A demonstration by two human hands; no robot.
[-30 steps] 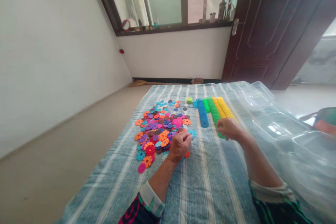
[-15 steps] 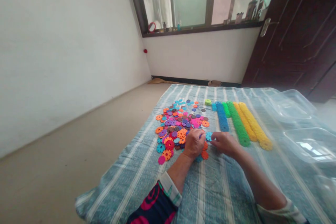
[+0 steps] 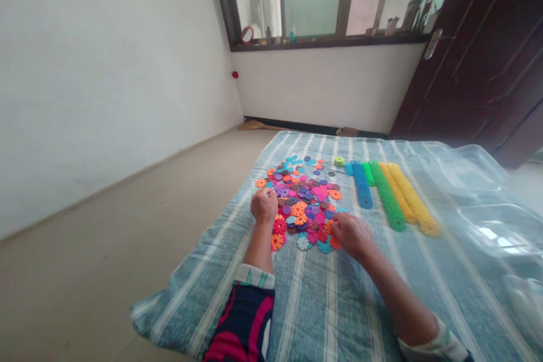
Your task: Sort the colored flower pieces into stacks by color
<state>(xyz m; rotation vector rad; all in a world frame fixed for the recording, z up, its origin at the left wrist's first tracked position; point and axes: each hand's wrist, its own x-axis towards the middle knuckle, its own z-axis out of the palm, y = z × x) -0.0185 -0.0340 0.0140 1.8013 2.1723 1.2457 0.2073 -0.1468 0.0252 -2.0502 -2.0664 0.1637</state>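
A heap of flat, flower-shaped plastic discs (image 3: 303, 203) in orange, pink, purple, blue and red lies on a blue striped cloth (image 3: 339, 294). My left hand (image 3: 263, 206) rests on the heap's left edge with fingers curled; what they hold is hidden. My right hand (image 3: 348, 233) sits at the heap's lower right edge, fingers bent down onto the discs there. To the right lie long rows of stacked discs: blue (image 3: 362, 186), green (image 3: 387, 197) and yellow (image 3: 409, 199). A small green stack (image 3: 338, 161) stands apart at the back.
Clear plastic trays (image 3: 483, 192) lie on the cloth at the right. A dark wooden door (image 3: 479, 51) stands behind them. A window sill (image 3: 331, 41) with bottles runs along the far wall. Bare floor (image 3: 106, 249) lies left of the cloth.
My left hand moved from the heap's lower right edge to its left edge. My right hand, which was at the green row a second ago, came to the heap's lower right. The view shifted slightly.
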